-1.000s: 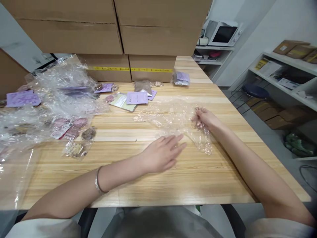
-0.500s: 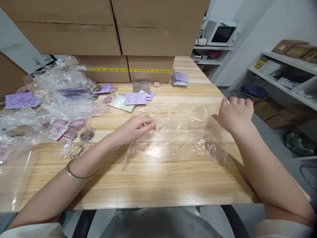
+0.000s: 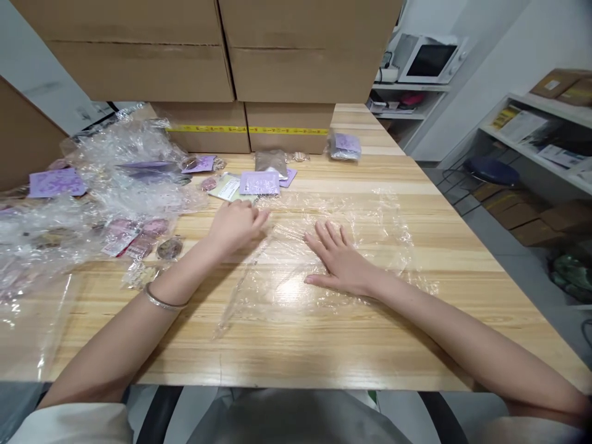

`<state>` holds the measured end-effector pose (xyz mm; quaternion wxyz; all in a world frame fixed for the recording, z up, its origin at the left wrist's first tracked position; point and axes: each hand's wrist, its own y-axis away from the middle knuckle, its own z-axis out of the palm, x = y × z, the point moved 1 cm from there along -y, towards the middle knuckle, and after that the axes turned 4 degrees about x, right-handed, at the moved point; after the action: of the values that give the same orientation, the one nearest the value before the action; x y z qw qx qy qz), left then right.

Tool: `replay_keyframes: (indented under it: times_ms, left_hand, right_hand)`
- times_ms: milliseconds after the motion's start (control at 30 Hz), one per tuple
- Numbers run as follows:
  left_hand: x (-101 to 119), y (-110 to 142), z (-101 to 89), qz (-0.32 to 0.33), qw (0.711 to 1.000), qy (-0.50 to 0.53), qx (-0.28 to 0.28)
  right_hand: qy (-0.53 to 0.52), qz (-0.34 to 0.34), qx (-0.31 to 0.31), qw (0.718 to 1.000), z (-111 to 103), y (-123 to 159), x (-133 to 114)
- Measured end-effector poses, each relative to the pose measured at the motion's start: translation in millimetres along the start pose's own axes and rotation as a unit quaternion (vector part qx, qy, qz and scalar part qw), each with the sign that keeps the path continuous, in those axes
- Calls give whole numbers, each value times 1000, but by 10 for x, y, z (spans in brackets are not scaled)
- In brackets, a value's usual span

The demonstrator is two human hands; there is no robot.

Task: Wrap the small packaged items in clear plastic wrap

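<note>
A crinkled transparent plastic sheet (image 3: 287, 271) lies spread over the middle of the table; whether it is a bag I cannot tell. My left hand (image 3: 235, 227) is closed at its far left corner, fingers curled down and thumb pointing right, with the film's edge at the fingers. Palm down on the sheet, my right hand (image 3: 340, 262) lies flat with fingers spread. Just beyond my left hand are a purple packet (image 3: 259, 183) and a pale green packet (image 3: 226, 187), partly overlapped by the purple one. A brown-filled pouch (image 3: 271, 162) rests behind them.
A heap of plastic wrapping (image 3: 134, 148) with small packets covers the table's left side. Pink packets (image 3: 155, 228) and a small brown packet (image 3: 169, 248) lie near my left forearm. Cardboard boxes (image 3: 287, 117) line the back. A purple-labelled bag (image 3: 346, 146) sits at the back right.
The bunched plastic has been spread wider across the table. My left hand moved left and away from me to its corner. My right hand swung out right, then came back onto the film, flat.
</note>
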<state>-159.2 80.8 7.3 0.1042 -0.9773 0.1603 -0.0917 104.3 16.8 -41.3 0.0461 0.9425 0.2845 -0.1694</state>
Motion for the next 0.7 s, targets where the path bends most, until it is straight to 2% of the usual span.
replay_keyframes:
  times_ms: [67,133,200,267,333,467,567,633,700]
  left_hand:
    - [-160,-130,-21,-43,997,6,61]
    - [-307,-317,-9,-59,991,29,115]
    - [-414,-561,36,-53,991,54,111]
    - [-473,-841,91,-57,994,60,69]
    - [-491,-1118,141,-59,996,66,4]
    - [-484,-1548,205,-20,989,81,-119]
    - [-495,-1732,195,-35,982,25,-185]
    - [-502,-1808,129,-64,977,-11,-204]
    - [-506,-1857,31,-98,972,-4,-212]
  right_hand:
    - [7,7,-11,1000,-13,0,-27]
    - [16,8,-15,1000,-9,-4,-50]
    - [22,1,-10,1000,14,-7,-69]
    - [33,-9,-3,999,45,-5,-84]
    - [56,-19,-2,998,72,0,-100]
    - [100,-32,1,994,94,11,-123]
    - [111,-31,5,993,94,15,-129]
    - [117,-33,3,993,94,15,-132]
    - [122,-37,2,992,95,11,-137]
